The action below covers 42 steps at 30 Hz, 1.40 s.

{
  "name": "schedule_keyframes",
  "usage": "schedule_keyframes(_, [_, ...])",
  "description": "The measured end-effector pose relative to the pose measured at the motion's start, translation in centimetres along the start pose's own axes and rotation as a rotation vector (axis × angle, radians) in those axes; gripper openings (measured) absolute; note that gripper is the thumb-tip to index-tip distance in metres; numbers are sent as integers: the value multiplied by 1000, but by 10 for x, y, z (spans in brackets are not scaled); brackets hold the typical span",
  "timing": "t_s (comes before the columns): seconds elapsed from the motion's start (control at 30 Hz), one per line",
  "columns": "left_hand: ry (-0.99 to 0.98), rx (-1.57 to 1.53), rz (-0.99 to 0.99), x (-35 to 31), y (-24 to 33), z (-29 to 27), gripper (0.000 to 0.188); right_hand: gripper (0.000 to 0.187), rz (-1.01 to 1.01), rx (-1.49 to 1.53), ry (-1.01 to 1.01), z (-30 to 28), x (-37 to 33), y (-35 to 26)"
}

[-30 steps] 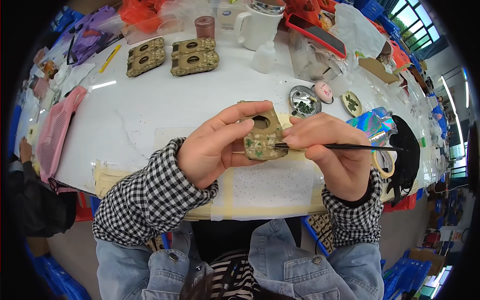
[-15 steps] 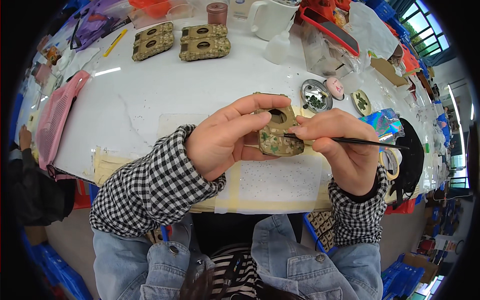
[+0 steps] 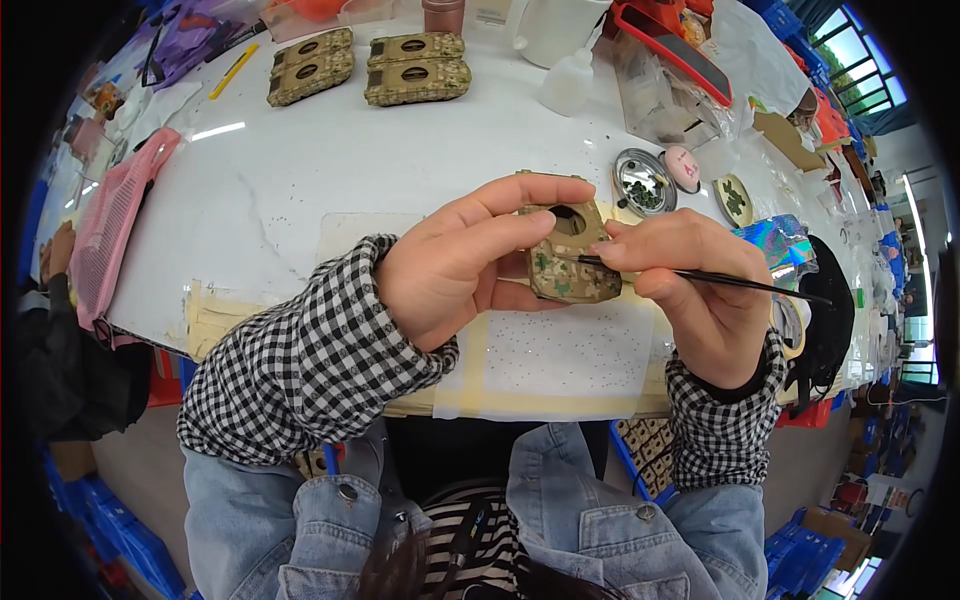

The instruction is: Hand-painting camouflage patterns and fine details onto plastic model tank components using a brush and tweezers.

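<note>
My left hand [image 3: 440, 255] is closed around a tan and green camouflage model tank hull [image 3: 580, 270], thumb and fingers on its edges. The hull has a round opening in its top and is tilted up above the table. In my right hand [image 3: 700, 285] is a thin black tool that looks like tweezers [image 3: 745, 282], pinched near its tip. That tip meets the patterned face of the hull beside a green patch; whether it grips a small piece is too fine to see. To the right stands a round clear dish [image 3: 617, 190] with small dark green bits.
Several similar hulls [image 3: 418, 82] sit at the far left, near a yellow pen [image 3: 233, 72]. At the back are a white jug [image 3: 550, 35], a squeeze bottle [image 3: 568, 85] and a red-cased phone [image 3: 675, 50]. A pink mesh basket [image 3: 115, 225] lies left, a tape roll [image 3: 793, 330] right.
The hands, hull and tweezers sit slightly higher and further right in the picture, as do the things on the table. The tool tip remains at the hull's face.
</note>
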<state>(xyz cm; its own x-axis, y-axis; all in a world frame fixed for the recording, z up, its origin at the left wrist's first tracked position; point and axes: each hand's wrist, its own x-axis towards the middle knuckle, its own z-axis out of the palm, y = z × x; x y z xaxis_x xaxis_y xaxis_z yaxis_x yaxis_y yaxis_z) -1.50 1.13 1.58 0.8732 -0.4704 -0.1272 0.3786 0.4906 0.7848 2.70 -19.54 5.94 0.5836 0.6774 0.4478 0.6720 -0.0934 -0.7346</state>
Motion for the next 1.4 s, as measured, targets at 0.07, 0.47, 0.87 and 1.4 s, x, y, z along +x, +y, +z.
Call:
schedule_keyframes(0.07, [2,-3,1,0,0,0,42,14,-4,5,4,0,0,1])
schedule_keyframes(0.47, [2,-6,2,1,-1,-1,41,15,-8,-7,-4,0,0,1])
schedule_keyframes(0.87, [-5,-8,-2,1,-1,-1,42,14,-10,-6,4,0,-1,2])
schedule_keyframes(1.4, [15,12,-11,0,1,1,43,14,4,-9,-3,0,-1,1])
